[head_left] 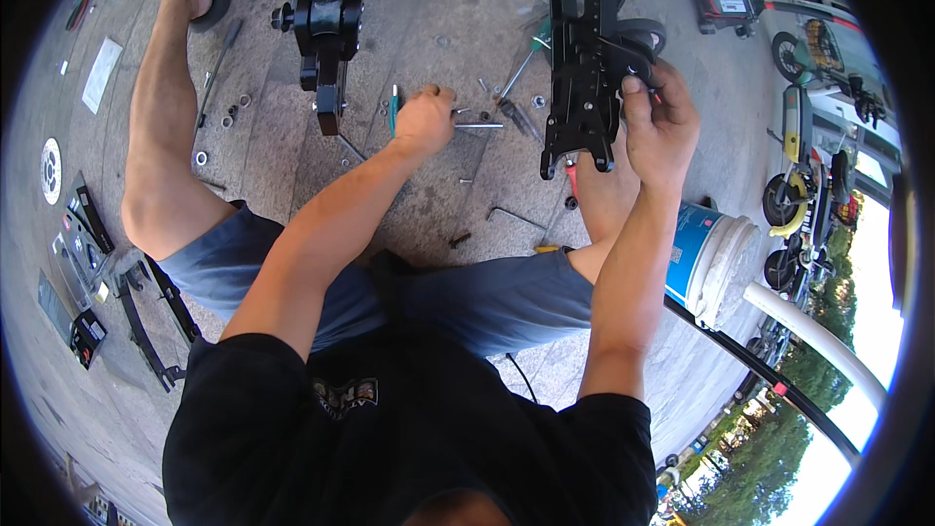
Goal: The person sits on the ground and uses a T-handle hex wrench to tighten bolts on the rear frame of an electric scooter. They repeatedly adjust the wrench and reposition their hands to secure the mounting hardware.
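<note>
My right hand grips the side of a black metal frame part, thumb in front and fingers partly hidden behind it. Down by the floor, my left hand has its fingers curled in; what they hold, if anything, is hidden. A green-handled tool lies just left of that hand, and a thin metal rod shows to its right. Beyond them stands a second black assembly, with a clamp-like joint and a squared lower end. A green-handled screwdriver lies between the two black parts.
Loose nuts and rings are scattered at left. A hex key and a dark bolt lie near my legs. A blue and white bucket stands at right, with parked two-wheelers beyond. Black brackets lie at far left.
</note>
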{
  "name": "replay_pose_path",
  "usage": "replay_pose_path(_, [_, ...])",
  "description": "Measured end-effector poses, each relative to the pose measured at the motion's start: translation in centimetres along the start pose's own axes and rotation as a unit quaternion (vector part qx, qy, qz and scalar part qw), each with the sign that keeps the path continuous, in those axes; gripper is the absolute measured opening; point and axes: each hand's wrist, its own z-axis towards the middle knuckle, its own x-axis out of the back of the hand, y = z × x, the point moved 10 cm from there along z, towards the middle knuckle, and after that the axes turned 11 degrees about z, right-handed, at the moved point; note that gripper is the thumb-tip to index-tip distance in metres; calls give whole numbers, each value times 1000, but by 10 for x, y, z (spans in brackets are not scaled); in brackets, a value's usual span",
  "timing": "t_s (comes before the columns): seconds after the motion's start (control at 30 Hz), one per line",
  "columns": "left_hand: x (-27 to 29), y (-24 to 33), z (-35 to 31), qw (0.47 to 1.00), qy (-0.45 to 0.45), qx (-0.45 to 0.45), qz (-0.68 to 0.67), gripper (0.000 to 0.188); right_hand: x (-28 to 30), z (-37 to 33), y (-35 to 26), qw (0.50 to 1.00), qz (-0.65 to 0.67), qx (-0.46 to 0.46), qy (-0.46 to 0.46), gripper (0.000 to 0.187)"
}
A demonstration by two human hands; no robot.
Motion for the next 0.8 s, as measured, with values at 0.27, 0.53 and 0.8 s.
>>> replay_pose_path(0.27, [-31,17,15,994,-51,-42,90,21,2,-5,12,997,31,-57,29,24])
replay_pose_path(0.53, [-36,29,12,995,-77,-44,48,26,-1,5,1,990,-21,-105,88,41])
replay_pose_path(0.8, [-36,32,15,996,-54,-54,33,26,-15,12,-15,978,-187,-88,-19,45])
